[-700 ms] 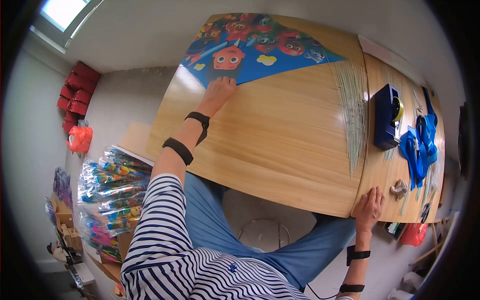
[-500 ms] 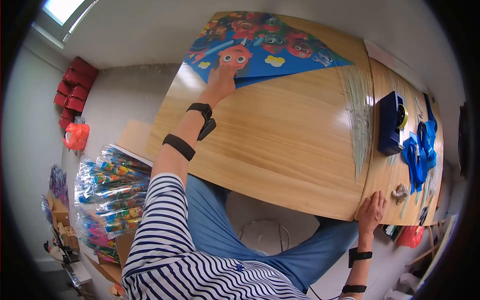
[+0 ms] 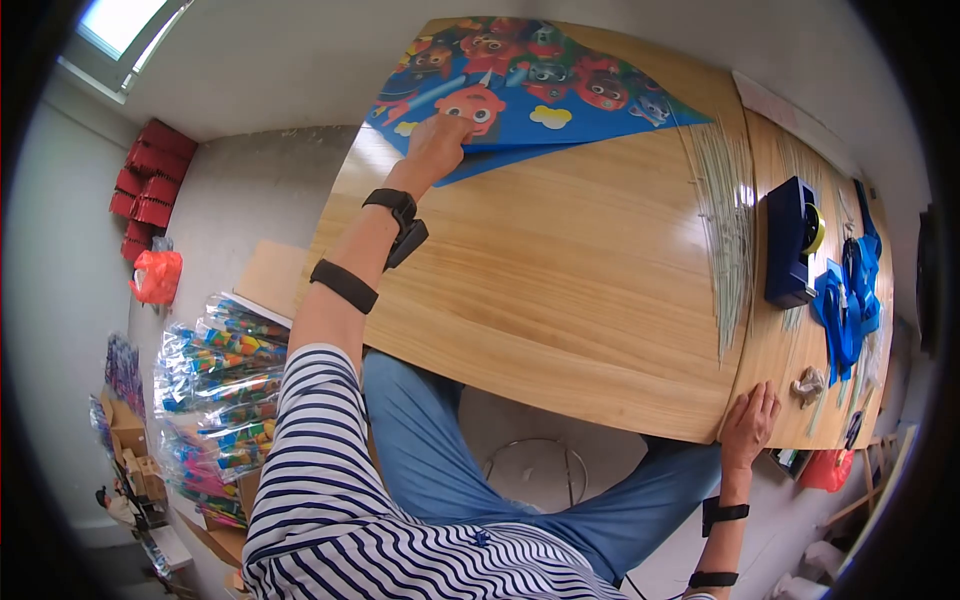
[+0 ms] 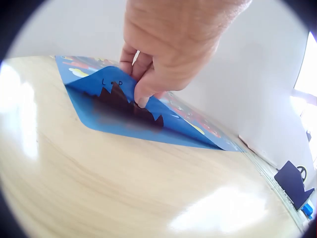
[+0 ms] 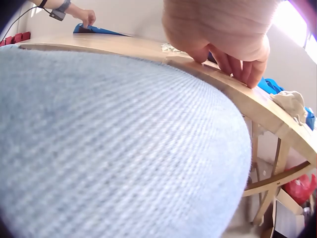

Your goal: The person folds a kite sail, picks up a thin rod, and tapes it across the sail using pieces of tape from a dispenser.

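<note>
The left hand (image 3: pixel 437 146) pinches the near corner of the top blue printed sheet (image 3: pixel 549 118), which shows cartoon faces and lies at the table's far left. In the left wrist view, thumb and fingers of the hand (image 4: pixel 171 44) grip the raised edge, and another blue layer (image 4: pixel 106 130) lies flat beneath it with a dark gap between. At the table's near right edge the right hand (image 3: pixel 749 425) rests with its fingers on the wood; in the right wrist view the hand (image 5: pixel 223 37) holds nothing.
Thin pale sticks (image 3: pixel 725 230) lie right of the sheets. Farther right are a tape dispenser (image 3: pixel 790 243), blue ribbon (image 3: pixel 845 310) and a crumpled lump (image 3: pixel 808 386). Wrapped colourful packages (image 3: pixel 215 390) stand left of the person, below table height.
The left hand has moved from the sheet's near corner slightly up and away, lifting the top layer's corner from the layer beneath. The right hand stays on the table edge.
</note>
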A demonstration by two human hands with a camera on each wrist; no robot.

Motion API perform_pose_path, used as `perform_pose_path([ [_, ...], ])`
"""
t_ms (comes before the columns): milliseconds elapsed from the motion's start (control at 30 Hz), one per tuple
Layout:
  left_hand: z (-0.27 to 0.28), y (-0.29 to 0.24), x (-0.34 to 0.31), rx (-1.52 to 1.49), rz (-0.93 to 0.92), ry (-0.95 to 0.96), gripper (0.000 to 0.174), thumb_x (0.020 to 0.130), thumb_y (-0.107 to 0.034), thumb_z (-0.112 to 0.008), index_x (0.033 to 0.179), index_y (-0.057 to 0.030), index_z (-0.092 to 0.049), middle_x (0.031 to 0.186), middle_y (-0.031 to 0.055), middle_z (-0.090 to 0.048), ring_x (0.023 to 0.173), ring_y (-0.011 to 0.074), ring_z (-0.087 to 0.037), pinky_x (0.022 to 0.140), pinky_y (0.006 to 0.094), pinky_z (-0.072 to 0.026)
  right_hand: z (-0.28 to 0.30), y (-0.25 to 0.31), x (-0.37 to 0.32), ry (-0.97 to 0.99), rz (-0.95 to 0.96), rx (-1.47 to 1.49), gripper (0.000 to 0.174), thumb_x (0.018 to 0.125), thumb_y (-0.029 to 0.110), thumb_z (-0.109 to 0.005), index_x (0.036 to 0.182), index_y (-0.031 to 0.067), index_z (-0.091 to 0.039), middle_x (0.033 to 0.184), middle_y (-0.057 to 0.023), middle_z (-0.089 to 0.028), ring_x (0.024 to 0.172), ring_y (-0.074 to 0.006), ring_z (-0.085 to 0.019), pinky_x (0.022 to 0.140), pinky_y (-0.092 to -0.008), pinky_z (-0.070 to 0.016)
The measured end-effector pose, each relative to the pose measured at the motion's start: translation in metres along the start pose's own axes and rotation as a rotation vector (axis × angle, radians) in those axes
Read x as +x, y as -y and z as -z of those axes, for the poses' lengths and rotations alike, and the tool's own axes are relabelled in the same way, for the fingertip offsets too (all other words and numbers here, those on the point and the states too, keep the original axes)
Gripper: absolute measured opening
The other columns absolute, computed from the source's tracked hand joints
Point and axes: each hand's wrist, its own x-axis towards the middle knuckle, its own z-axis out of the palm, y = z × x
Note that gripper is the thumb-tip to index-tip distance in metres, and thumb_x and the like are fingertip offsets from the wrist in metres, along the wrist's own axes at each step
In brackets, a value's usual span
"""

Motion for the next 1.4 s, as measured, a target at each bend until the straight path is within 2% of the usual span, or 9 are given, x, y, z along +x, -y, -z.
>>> perform_pose_path([
  [267,-0.011,0.009,0.007,-0.16,0.068,0.014,0.025,0.063,-0.01,-0.085,0.079,-0.0046,-0.067,0.079,0.012,-0.068,0.077,0.029,-0.066,0.067,0.0408,-0.0496,-0.002,-0.002,-0.001,-0.037,0.03,-0.029,0.039,0.098,0.013,-0.054,0.129,-0.0118,-0.055,0.138,-0.029,-0.053,0.125,-0.0472,-0.048,0.108,-0.0504,-0.0399],
  [467,-0.005,0.029,0.012,-0.468,0.174,0.078,0.022,0.069,-0.013,-0.085,0.079,0.0002,-0.07,0.075,0.0116,-0.067,0.071,0.0236,-0.062,0.068,0.0355,-0.048,0.001,0.002,-0.001,-0.025,0.006,-0.024,0.039,0.099,0.013,-0.053,0.129,-0.0113,-0.055,0.138,-0.0287,-0.053,0.127,-0.0472,-0.048,0.109,-0.0504,-0.0394],
  [567,-0.009,0.034,0.013,-0.523,0.207,0.11,0.02,0.071,-0.012,-0.082,0.082,0.0002,-0.071,0.079,0.0127,-0.069,0.074,0.0249,-0.065,0.07,0.0359,-0.0489,0.001,0.001,-0.001,0.002,0.002,-0.028,0.042,0.099,0.014,-0.053,0.131,-0.0142,-0.052,0.139,-0.0308,-0.051,0.129,-0.0478,-0.047,0.11,-0.0503,-0.0392],
  [767,-0.022,0.029,0.018,-0.251,0.058,-0.067,0.021,0.068,-0.009,-0.083,0.084,-0.0029,-0.071,0.084,0.015,-0.071,0.081,0.0298,-0.068,0.071,0.0396,-0.0501,-0.002,-0.001,-0.001,-0.013,0.005,-0.039,0.041,0.098,0.014,-0.054,0.129,-0.014,-0.054,0.138,-0.0307,-0.052,0.128,-0.047,-0.047,0.109,-0.0503,-0.0395],
  [933,-0.007,0.004,0.02,-0.182,0.221,-0.156,0.033,0.064,-0.013,-0.087,0.086,-0.0046,-0.065,0.085,0.0135,-0.069,0.087,0.0339,-0.067,0.072,0.0436,-0.05,0.02,0.011,0.014,-0.058,0.01,0.053,0.037,0.092,0.009,-0.06,0.123,-0.0113,-0.058,0.131,-0.0288,-0.057,0.122,-0.0454,-0.052,0.104,-0.0505,-0.0431],
  [1033,0.002,-0.005,0.017,-0.176,0.318,-0.064,0.041,0.064,-0.014,-0.089,0.098,-0.0066,-0.067,0.095,0.0117,-0.07,0.096,0.0329,-0.067,0.075,0.0443,-0.0503,0.046,0.051,0.054,-0.152,0.139,0.199,0.037,0.086,0.004,-0.067,0.12,-0.0086,-0.06,0.128,-0.0255,-0.059,0.118,-0.0442,-0.054,0.101,-0.0497,-0.0455],
  [1133,-0.008,0.006,0.017,-0.193,0.293,-0.063,0.042,0.062,-0.019,-0.092,0.093,-0.0054,-0.067,0.093,0.0118,-0.07,0.095,0.0323,-0.067,0.074,0.0443,-0.0505,0.046,0.103,0.107,-0.151,0.29,0.398,0.04,0.084,0.005,-0.07,0.122,-0.006,-0.06,0.129,-0.0221,-0.06,0.119,-0.0418,-0.054,0.102,-0.0477,-0.0455],
  [1267,-0.004,0.018,0.014,-0.317,0.236,0.033,0.034,0.066,-0.026,-0.089,0.07,-0.0027,-0.065,0.079,0.0114,-0.068,0.074,0.0288,-0.064,0.066,0.039,-0.0468,0.029,0.18,0.175,-0.072,0.512,0.478,0.045,0.084,0.008,-0.071,0.126,-0.0022,-0.059,0.132,-0.0196,-0.059,0.124,-0.0373,-0.053,0.103,-0.0463,-0.0441],
  [1400,-0.01,0.03,0.011,-0.485,0.151,0.055,0.031,0.07,-0.025,-0.086,0.074,-0.0003,-0.067,0.067,0.0069,-0.059,0.064,0.017,-0.054,0.06,0.0353,-0.0395,0.004,0.263,0.215,-0.05,0.712,0.528,0.047,0.084,0.011,-0.07,0.128,0.0001,-0.058,0.133,-0.0167,-0.059,0.123,-0.0338,-0.054,0.102,-0.0458,-0.0449],
])
